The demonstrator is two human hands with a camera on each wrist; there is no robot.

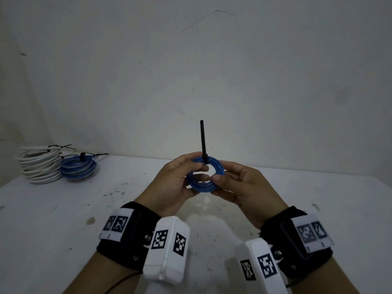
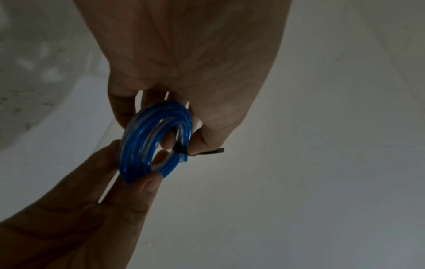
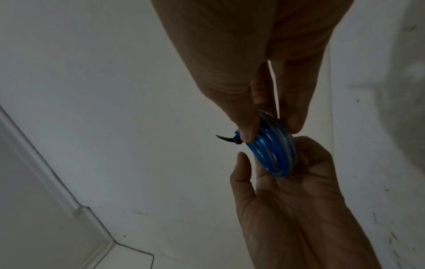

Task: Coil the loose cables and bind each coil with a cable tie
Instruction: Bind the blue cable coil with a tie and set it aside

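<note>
— Both hands up front?
— Yes: left hand (image 1: 174,179) and right hand (image 1: 244,185) pinch the blue coil (image 1: 205,174) between them above the table (image 1: 63,209).
— The tie?
— Black cable tie (image 1: 202,141) stands upright from the coil's top.

Dim flat light, soft noisy detail, curved edges

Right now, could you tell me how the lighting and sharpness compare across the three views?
Head view: dim and soft, wide-angle bend at the edges, yet the blue coil, its black tie and the left hand read clearly. Left wrist view: palm backlit and dark against a bright wall. Right wrist view: the right hand shadowed likewise, coil colour still plain.
</note>
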